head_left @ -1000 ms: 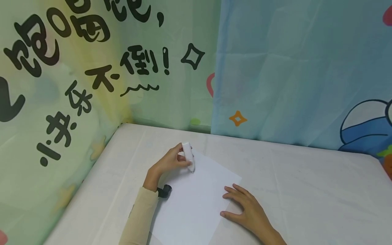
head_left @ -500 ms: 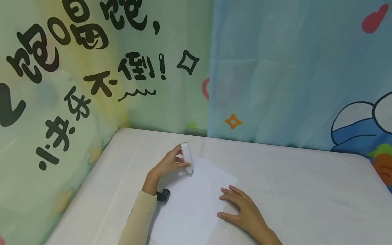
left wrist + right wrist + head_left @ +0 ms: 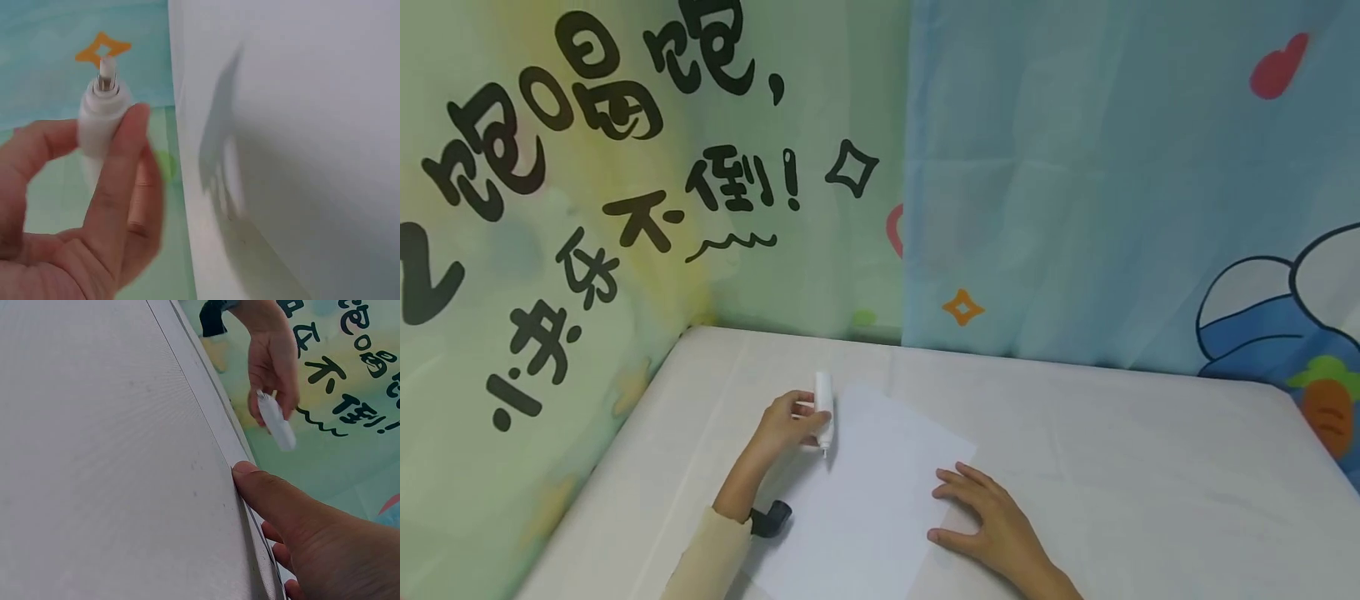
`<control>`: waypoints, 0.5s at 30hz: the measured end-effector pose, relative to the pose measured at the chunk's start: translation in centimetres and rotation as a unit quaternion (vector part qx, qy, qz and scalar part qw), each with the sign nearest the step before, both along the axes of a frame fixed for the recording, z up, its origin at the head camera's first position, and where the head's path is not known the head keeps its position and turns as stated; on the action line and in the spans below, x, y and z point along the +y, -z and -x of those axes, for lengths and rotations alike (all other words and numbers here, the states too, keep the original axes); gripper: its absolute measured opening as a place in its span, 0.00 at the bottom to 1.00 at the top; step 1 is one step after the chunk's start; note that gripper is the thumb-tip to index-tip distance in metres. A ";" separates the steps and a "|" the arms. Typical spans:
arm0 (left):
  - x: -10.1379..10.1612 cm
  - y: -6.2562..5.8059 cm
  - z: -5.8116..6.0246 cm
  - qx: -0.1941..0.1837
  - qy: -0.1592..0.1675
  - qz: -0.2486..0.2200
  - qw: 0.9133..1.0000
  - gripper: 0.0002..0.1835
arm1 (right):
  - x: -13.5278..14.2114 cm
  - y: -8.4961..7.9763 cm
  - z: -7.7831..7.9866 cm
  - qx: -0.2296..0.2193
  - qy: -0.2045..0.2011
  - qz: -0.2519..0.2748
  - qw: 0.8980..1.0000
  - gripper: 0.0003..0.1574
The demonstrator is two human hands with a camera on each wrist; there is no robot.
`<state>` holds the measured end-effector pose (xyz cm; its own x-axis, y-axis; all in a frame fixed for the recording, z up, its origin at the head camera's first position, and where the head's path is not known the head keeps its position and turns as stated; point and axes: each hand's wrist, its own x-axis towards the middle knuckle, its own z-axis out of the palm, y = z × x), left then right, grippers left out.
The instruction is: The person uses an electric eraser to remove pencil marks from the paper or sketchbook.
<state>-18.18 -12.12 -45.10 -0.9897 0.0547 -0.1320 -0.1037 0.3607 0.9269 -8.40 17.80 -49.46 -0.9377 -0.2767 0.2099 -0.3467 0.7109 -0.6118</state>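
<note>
My left hand (image 3: 786,427) pinches a white electric eraser (image 3: 823,408) over the upper left edge of a blank white sheet of paper (image 3: 880,483). In the left wrist view, the thumb and fingers hold the eraser's body (image 3: 99,128), and a short white tip (image 3: 107,65) pokes out of its metal collar. Its tip points down in the head view, with a shadow falling on the paper. At the sheet's right edge lies my right hand (image 3: 992,525), fingers spread and holding nothing. The thumb (image 3: 247,469) rests on that edge in the right wrist view.
A white cloth (image 3: 1135,483) covers the table. Behind it hangs a blue curtain (image 3: 1075,208), and a green printed one (image 3: 805,283) with black lettering borders the back left. A dark camera mount (image 3: 771,518) sits on my left wrist.
The left hand has shifted left with the electric eraser, from over the paper's upper part to its left edge. My right hand keeps its place on the paper; the head view has tilted slightly up.
</note>
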 end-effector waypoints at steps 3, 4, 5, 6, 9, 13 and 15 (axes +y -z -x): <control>-0.7 0.0 -1.2 -0.020 0.002 0.040 0.999 0.22 | 0.0 0.1 0.0 0.000 -0.001 -0.004 1.000 0.25; -0.9 0.0 -1.5 -0.021 0.003 0.054 0.998 0.22 | 0.0 0.2 0.0 0.002 -0.002 -0.004 1.000 0.25; -1.1 -0.1 -1.7 -0.018 0.003 0.068 0.997 0.21 | 0.0 0.2 0.0 0.003 -0.003 -0.004 1.000 0.25; -1.2 -0.1 -1.9 -0.014 0.004 0.081 0.997 0.21 | 0.1 0.2 0.0 0.005 -0.003 -0.005 1.000 0.25; -1.6 0.1 -2.4 0.001 0.008 0.105 0.994 0.21 | 0.1 0.3 0.0 0.011 -0.003 0.000 1.000 0.25; -1.9 0.4 -3.1 0.016 0.010 0.119 0.993 0.18 | 0.1 0.4 0.0 0.011 -0.005 0.004 1.000 0.25; -1.9 0.4 -3.5 0.022 0.007 0.123 0.992 0.16 | 0.1 0.4 0.0 0.010 -0.007 0.004 1.000 0.25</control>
<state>-14.73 -14.06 -45.53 -0.9943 0.0409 -0.0988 -0.0572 0.5776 0.8143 -8.42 17.91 -49.87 -0.9290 -0.2886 0.2316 -0.3697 0.7007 -0.6102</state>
